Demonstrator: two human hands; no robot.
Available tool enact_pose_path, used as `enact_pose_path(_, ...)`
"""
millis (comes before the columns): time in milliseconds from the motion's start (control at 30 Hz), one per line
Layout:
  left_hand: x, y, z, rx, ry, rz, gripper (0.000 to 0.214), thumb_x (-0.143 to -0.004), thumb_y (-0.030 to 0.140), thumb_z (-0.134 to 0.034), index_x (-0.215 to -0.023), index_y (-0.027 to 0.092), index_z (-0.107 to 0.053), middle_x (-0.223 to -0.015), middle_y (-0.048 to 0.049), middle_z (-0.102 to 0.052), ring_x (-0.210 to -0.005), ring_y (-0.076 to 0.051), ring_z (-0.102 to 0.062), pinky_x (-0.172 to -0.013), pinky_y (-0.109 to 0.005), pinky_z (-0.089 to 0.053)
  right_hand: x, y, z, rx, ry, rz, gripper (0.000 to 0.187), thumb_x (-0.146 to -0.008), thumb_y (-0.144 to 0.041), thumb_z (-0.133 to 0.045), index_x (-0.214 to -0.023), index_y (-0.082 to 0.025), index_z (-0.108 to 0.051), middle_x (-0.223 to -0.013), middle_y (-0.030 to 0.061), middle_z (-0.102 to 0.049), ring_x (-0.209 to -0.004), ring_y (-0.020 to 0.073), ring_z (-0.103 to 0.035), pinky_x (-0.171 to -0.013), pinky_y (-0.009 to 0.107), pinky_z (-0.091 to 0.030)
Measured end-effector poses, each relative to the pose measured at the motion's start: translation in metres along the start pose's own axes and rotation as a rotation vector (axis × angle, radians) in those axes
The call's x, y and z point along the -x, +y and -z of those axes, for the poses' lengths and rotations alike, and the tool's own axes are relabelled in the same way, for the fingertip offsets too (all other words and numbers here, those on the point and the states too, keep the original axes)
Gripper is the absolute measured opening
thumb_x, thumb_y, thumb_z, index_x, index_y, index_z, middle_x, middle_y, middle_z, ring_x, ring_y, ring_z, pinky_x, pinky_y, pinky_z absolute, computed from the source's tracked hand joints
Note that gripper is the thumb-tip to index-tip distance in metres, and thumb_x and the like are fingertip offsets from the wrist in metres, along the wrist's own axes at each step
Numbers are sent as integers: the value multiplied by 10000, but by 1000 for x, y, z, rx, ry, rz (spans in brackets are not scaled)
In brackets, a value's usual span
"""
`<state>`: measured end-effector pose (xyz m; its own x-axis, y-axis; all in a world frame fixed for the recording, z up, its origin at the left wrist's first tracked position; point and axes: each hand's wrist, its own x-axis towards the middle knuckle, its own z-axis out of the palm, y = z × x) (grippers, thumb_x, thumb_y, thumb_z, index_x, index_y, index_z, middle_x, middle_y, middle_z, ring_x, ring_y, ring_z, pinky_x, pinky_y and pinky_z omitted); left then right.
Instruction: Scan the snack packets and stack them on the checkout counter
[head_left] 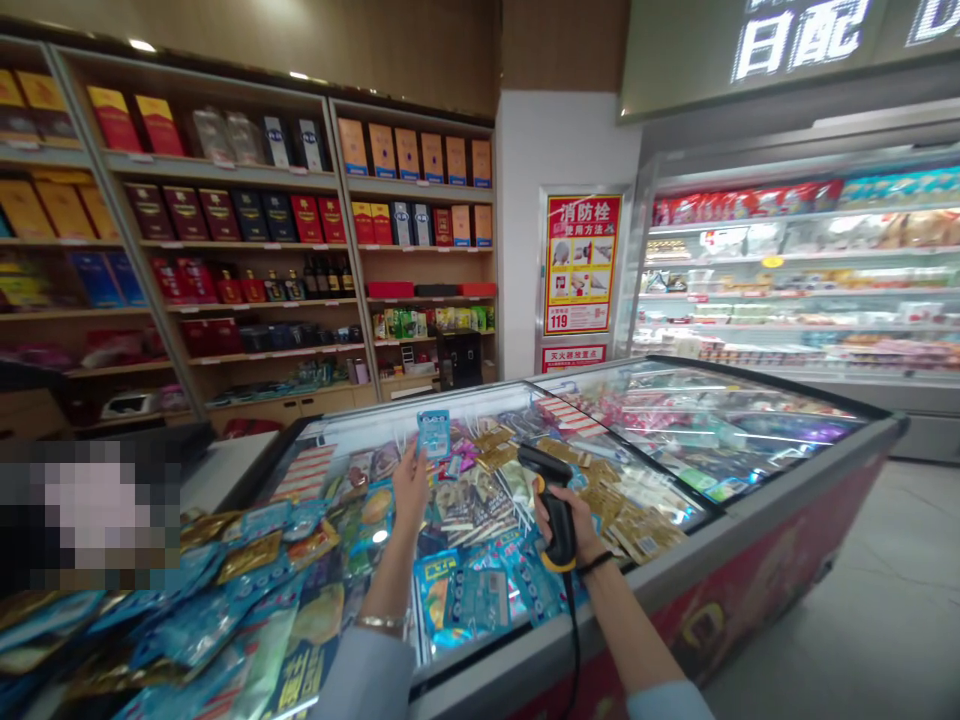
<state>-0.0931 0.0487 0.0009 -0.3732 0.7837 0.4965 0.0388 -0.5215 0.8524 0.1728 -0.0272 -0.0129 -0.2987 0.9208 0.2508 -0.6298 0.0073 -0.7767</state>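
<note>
One blue packet [433, 434] stands upright above the freezer [787, 560], pinched in the nearly closed left hand [410, 487]; the right hand [583, 522] curls around a black scanner [559, 525] nearer the freezer's front edge. More packets [195, 590] lie heaped at the freezer's left end.

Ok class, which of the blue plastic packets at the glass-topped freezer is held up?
The small, rectangular light-blue plastic packet, upright in the left hand; the other blue plastic packets lie loose and unheld.
</note>
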Motion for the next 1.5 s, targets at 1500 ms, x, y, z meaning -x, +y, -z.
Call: enact_pose_path(1500, 1, 17, 9, -82, 177, -10, 623, -813, 590, -541, -1249, 149, -602, -1051, -116, -718, -874, -253, -698, -776, -390, -582, -33, -25, -14, 386, -89, -103, 270, -738, -381, -712, -845, -175, -575, -530, -35, -570, -330, 103, -487, -314, 207, -355)
